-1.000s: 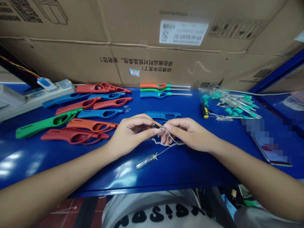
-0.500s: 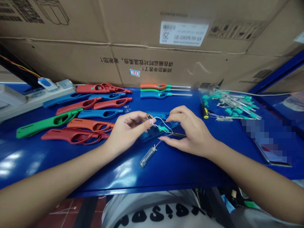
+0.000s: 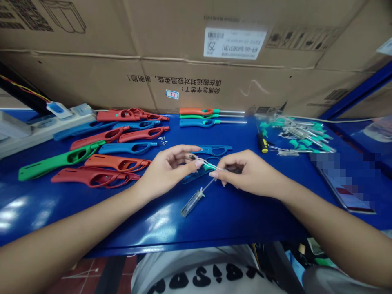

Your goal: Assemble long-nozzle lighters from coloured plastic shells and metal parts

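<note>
Blue workbench backed by stacked cardboard cartons: a person's 2 bare hands meet near the middle of it, just above the surface. Left hand pinches a small dark part with a white wire between thumb and forefinger; right hand is closed on the other end of the same wire, fingers curled under, and what else it grips cannot be told. Between the 2 hands sits a small teal piece on the wire. From the right hand's fingertips a thin lead runs down toward the person to a clear tube, which lies on the bench just below and between the hands.

Directly beneath and behind the hands lies a blue lighter shell, partly covered by them. Beyond the left hand, on its outer side, are spread red, blue and green lighter shells, well clear of the fingers. Farther back, past both hands, 3 assembled lighters lie side by side against the cartons. Past the right hand, on its outer side, a yellow-handled screwdriver rests beside a heap of teal-tipped metal tubes. A white power strip sits far beyond the left hand.
</note>
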Motion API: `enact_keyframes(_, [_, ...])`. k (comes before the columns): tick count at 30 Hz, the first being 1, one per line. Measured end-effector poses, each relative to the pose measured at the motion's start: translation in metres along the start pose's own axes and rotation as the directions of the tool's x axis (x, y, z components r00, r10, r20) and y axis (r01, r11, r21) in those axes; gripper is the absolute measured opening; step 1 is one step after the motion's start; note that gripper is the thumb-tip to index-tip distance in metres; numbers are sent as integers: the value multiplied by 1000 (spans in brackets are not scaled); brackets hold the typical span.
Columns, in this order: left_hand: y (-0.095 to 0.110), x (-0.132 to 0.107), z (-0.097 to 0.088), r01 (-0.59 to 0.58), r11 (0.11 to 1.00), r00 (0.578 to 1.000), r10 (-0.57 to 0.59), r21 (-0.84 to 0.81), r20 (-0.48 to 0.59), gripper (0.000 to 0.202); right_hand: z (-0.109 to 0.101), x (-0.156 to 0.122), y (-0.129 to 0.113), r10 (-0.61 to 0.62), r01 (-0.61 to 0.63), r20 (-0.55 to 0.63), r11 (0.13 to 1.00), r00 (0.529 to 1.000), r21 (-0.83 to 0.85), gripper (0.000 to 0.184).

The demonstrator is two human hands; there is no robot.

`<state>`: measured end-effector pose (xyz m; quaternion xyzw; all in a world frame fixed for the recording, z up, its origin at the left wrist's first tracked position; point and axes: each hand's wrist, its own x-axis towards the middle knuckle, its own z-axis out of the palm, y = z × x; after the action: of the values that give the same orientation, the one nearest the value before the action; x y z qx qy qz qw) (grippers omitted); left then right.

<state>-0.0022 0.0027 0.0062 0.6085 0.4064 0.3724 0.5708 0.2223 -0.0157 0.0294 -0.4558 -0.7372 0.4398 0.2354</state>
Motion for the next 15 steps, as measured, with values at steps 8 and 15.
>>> enact_keyframes(8, [-9, -8, 6, 119, 975, 948, -56, -186, 313, 72, -8, 0, -8, 36, -4, -176, 984, 984, 180, 32])
enact_keyframes(15, [3, -6, 0, 102, 982, 943, -44, -161, 331, 60, -11, 3, -4, 21, 31, -309, 986, 951, 163, 35])
